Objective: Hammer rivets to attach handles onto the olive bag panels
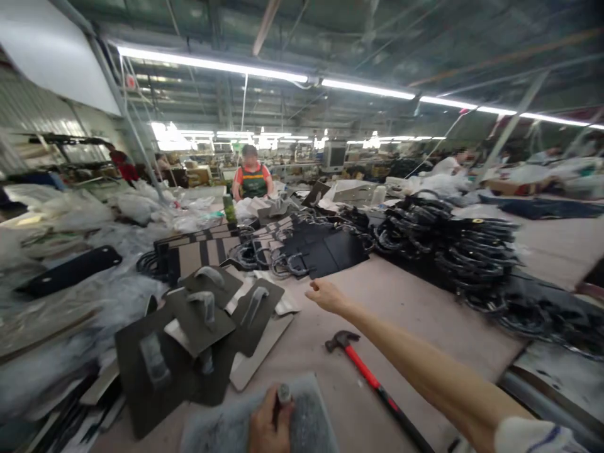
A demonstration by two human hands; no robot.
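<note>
My left hand [271, 421] is closed around a short metal punch [284, 394], whose round end points up. It is above a worn grey board [311, 409] at the bottom of the view. My right hand [328, 297] is stretched out over the table, just short of a stack of flat black pieces [337, 251]. Its fingers are loosely bent, and nothing shows in them. A claw hammer [363, 365] with a red and black handle lies below my right forearm. Left of the board, dark flat panels [160, 365] with plastic-wrapped handles lie in an overlapping pile.
Black handled pieces [476, 251] are heaped along the right. Beige-and-black striped panels [202, 251] lie farther back beside a green bottle [229, 209]. Clear plastic wrapping [132, 251] covers the left side. Across the table is a person in an apron [253, 179].
</note>
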